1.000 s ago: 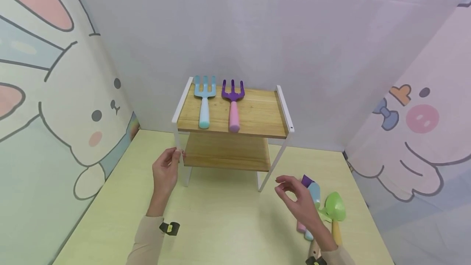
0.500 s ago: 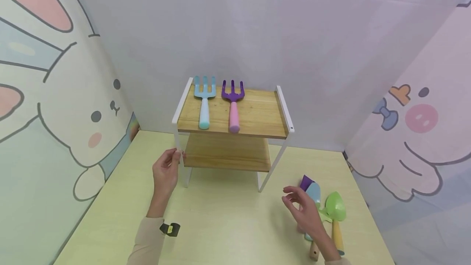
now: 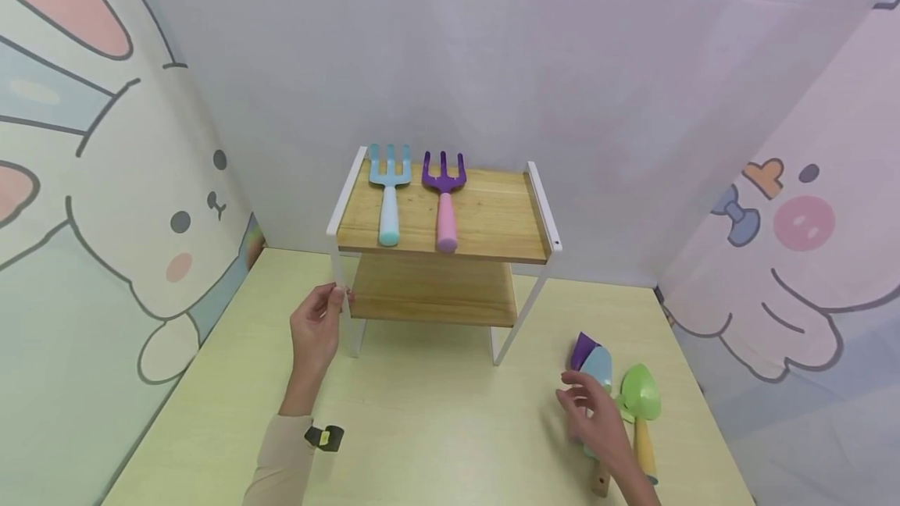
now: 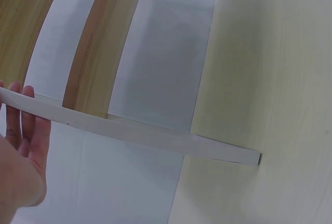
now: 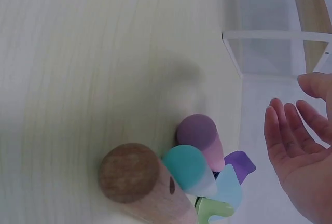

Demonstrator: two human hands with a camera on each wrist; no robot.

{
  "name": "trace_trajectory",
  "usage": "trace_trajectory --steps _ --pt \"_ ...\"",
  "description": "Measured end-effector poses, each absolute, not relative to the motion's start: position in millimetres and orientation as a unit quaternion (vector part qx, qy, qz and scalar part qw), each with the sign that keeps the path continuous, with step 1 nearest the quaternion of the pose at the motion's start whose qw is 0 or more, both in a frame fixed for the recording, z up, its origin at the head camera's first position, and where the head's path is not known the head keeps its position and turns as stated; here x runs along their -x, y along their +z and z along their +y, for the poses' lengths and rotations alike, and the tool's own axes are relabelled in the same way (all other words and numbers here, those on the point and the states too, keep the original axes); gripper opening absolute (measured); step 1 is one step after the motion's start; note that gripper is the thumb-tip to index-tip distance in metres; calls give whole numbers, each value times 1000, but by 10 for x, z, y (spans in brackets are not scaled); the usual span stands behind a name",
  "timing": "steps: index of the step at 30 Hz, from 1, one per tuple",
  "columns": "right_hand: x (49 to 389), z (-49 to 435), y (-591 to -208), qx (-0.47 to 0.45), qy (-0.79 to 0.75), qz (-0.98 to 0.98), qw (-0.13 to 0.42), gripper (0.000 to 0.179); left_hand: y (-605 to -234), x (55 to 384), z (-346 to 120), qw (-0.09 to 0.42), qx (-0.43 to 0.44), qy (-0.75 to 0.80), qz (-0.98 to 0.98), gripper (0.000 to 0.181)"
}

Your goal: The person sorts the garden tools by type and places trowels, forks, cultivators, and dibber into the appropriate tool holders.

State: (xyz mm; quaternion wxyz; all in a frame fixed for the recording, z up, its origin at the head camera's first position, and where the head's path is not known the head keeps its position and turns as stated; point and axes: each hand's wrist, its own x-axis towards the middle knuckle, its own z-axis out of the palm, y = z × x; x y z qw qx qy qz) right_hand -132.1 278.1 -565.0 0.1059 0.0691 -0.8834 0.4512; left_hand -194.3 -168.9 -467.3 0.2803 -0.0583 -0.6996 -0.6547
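My left hand (image 3: 316,330) pinches the white front-left leg (image 4: 129,130) of a two-tier wooden shelf (image 3: 502,213), its fingertips wrapping the metal in the left wrist view. Lying side by side on the top board are a light blue hand fork (image 3: 390,201) and a purple hand fork with a pink handle (image 3: 446,213). My right hand (image 3: 598,420), fingers loosely bent and holding nothing, hovers over a cluster of garden tools. Among them are a purple-bladed tool (image 3: 583,350), a light blue-bladed tool (image 3: 598,365) and a green trowel (image 3: 641,393) with a yellow handle. The hand partly hides their handles.
A brown wooden handle (image 5: 129,175) sticks out nearest the right wrist camera, beside a green metal piece (image 5: 212,208). The lower shelf board (image 3: 432,287) sits beneath the top one. Printed cloth walls (image 3: 492,61) enclose the pale table (image 3: 436,428) at the back and sides.
My right hand has moved right and toward me, from beside the shelf's right leg to over the garden tools. The left hand keeps its place on the shelf leg.
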Motion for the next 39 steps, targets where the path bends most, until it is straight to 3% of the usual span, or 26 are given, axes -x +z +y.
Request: trace_trajectory --steps 12,23,27,39 --pt "1243 2887 -5736 23 407 -909 90 31 -4680 1925 -1704 280 49 -649 -705 18" --pt "1264 2945 -5708 72 358 -931 8 44 -4676 1925 -1689 273 41 -656 -702 19" --pt "1301 2938 -5687 73 347 -935 -22 46 -4679 1924 -1690 273 40 -654 -704 20" --pt "1316 2874 -5676 58 360 -930 -36 52 -4673 1911 -1680 269 34 -651 -709 22"
